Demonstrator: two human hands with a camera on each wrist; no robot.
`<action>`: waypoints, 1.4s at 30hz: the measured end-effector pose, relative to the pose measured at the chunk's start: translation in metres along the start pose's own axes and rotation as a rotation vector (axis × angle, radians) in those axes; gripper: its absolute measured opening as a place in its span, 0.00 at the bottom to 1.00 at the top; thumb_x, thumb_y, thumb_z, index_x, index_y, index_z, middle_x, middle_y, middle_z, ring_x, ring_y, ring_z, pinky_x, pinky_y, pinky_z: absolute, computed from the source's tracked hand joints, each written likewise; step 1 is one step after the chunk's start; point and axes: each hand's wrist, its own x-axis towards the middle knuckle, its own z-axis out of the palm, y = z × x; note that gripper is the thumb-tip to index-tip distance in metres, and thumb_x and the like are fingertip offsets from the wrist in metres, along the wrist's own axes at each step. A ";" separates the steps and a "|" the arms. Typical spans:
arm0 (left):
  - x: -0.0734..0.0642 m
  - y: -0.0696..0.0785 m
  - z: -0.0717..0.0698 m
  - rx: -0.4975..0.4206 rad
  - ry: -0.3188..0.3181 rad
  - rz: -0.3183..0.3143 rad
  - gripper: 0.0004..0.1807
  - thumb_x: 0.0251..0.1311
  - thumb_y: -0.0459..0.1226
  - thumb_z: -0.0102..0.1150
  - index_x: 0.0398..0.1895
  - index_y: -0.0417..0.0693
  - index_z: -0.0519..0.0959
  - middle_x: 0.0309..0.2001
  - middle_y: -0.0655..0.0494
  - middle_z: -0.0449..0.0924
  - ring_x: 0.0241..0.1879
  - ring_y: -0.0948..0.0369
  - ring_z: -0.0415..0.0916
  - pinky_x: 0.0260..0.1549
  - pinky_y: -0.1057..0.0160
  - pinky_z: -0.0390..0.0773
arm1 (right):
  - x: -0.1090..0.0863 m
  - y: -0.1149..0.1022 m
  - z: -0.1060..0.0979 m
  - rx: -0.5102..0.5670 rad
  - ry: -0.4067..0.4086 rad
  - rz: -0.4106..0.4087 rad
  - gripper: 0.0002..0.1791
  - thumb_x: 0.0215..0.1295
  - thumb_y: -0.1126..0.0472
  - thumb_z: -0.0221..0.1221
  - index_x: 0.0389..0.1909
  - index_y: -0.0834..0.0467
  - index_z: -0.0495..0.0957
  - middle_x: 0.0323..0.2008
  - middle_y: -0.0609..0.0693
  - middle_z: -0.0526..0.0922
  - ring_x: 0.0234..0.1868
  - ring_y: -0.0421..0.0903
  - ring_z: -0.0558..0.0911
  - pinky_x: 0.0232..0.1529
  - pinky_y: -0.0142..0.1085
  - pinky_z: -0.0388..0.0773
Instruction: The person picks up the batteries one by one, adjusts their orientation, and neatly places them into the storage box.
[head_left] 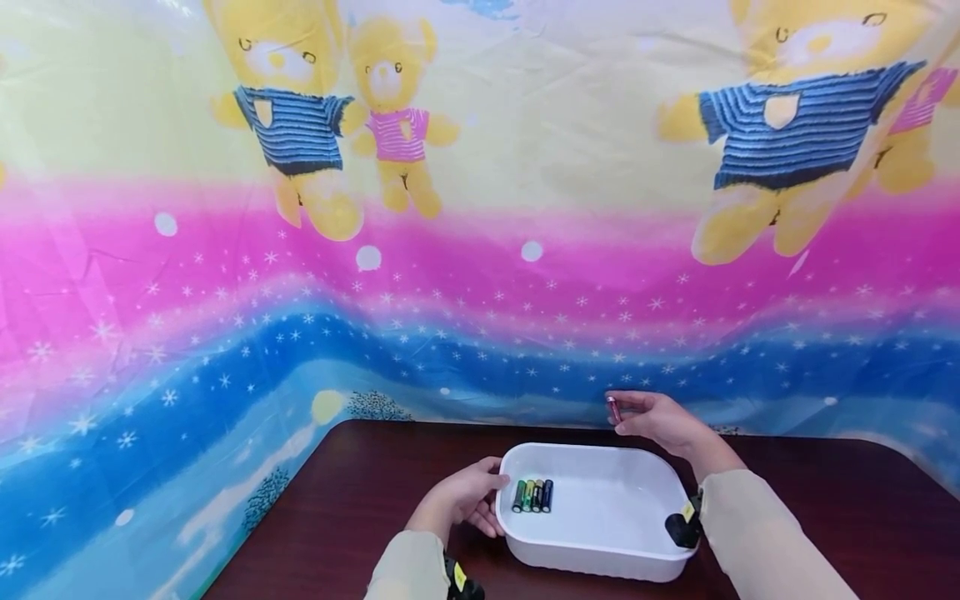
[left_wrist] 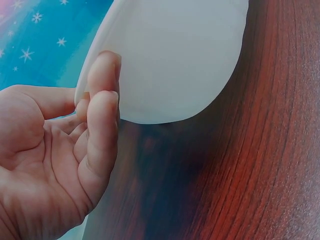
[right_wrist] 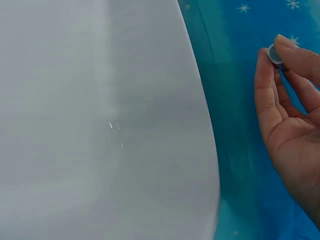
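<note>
A white plastic basin point(head_left: 600, 557) stands on the dark wooden table. Several batteries point(head_left: 533, 496), green, yellow-green and dark, lie side by side in its left part. My left hand point(head_left: 467, 493) holds the basin at its left end, the thumb at the rim and the other fingers against the outer wall, as the left wrist view shows. Above the basin's far right side, my right hand point(head_left: 660, 421) pinches a red battery point(head_left: 613, 409) between thumb and fingers. In the right wrist view, the flat round end of that battery point(right_wrist: 273, 54) faces the camera.
Behind the table hangs a cloth point(head_left: 480, 283) printed with bears and snowflakes, close to the far edge. Reddish-brown tabletop point(head_left: 360, 483) extends on both sides of the basin. A black wrist camera point(head_left: 682, 530) overlaps the basin's right rim in the head view.
</note>
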 end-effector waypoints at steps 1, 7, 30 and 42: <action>0.000 0.000 0.000 0.003 0.000 0.000 0.25 0.69 0.40 0.44 0.66 0.46 0.56 0.32 0.37 0.77 0.15 0.54 0.77 0.16 0.58 0.81 | 0.001 0.001 0.001 0.005 0.004 -0.001 0.37 0.56 0.70 0.62 0.66 0.65 0.59 0.59 0.69 0.66 0.54 0.54 0.74 0.52 0.45 0.75; 0.000 0.001 0.000 0.006 0.002 -0.008 0.25 0.69 0.40 0.44 0.66 0.46 0.56 0.32 0.37 0.76 0.16 0.54 0.78 0.17 0.58 0.81 | 0.003 0.005 0.004 0.021 0.014 -0.015 0.40 0.53 0.66 0.65 0.67 0.64 0.58 0.62 0.67 0.65 0.58 0.57 0.71 0.54 0.45 0.74; -0.003 0.006 0.003 0.017 0.016 -0.010 0.23 0.69 0.37 0.43 0.65 0.46 0.57 0.30 0.32 0.77 0.15 0.53 0.77 0.16 0.56 0.81 | 0.010 0.008 0.026 -0.104 -0.171 -0.047 0.37 0.50 0.68 0.67 0.62 0.69 0.64 0.44 0.60 0.77 0.43 0.52 0.80 0.43 0.44 0.80; -0.002 0.006 0.004 0.019 0.012 -0.008 0.22 0.69 0.36 0.42 0.64 0.45 0.57 0.29 0.31 0.77 0.14 0.53 0.77 0.16 0.56 0.81 | 0.007 0.004 0.042 -0.260 -0.265 0.018 0.27 0.50 0.62 0.68 0.49 0.67 0.71 0.38 0.53 0.81 0.39 0.48 0.80 0.35 0.42 0.81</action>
